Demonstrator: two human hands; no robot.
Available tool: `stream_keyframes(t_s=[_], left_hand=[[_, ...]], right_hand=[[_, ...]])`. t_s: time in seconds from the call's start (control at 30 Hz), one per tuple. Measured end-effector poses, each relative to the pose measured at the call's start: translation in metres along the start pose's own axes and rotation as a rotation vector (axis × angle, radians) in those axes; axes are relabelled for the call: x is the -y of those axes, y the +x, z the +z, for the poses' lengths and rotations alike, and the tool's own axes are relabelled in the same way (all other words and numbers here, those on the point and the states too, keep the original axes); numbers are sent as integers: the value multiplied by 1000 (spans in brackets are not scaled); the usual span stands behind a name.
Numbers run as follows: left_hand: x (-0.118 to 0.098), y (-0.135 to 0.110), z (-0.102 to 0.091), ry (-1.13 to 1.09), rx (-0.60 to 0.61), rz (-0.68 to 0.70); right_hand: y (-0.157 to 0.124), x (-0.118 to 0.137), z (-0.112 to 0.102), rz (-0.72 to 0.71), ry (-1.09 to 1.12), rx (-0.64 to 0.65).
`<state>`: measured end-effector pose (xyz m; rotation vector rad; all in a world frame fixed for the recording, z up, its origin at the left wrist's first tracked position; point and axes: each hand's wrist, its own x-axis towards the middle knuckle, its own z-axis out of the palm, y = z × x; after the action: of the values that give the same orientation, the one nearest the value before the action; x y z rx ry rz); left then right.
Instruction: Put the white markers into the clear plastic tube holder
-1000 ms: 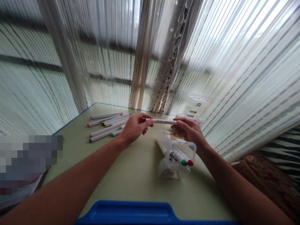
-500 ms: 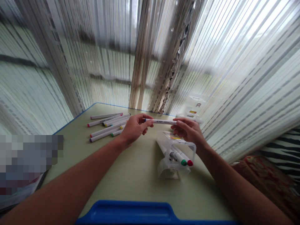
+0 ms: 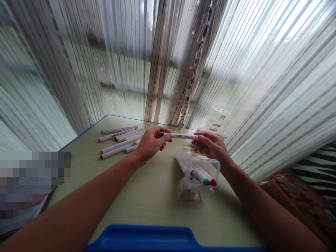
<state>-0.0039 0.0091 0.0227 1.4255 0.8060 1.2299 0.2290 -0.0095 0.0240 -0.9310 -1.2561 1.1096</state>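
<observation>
A white marker (image 3: 183, 136) with a blue end lies level between my hands, above the table. My left hand (image 3: 152, 142) pinches its blue end, and my right hand (image 3: 211, 144) pinches the other end. Just below my right hand, a clear plastic case (image 3: 181, 154) rests on its side with several markers in it. A green-tipped marker (image 3: 202, 177) and a red-tipped marker (image 3: 211, 177) stick out of its open end. Left of my left hand, several loose white markers (image 3: 118, 152) with coloured ends are spread in a pile.
The pale table (image 3: 147, 203) has a blue rim and a blue tray (image 3: 147, 236) at its near edge. Another clear plastic container (image 3: 219, 119) stands at the back right. A striped curtain (image 3: 126, 70) hangs behind the table. Patterned fabric (image 3: 294, 192) lies at the right.
</observation>
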Motion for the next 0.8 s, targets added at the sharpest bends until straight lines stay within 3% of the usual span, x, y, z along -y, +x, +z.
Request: stream_keyframes(t_s=[0.8], left_hand=[[3,1,0,-2,5,0]], right_hand=[[0,-1,0,4,5,5]])
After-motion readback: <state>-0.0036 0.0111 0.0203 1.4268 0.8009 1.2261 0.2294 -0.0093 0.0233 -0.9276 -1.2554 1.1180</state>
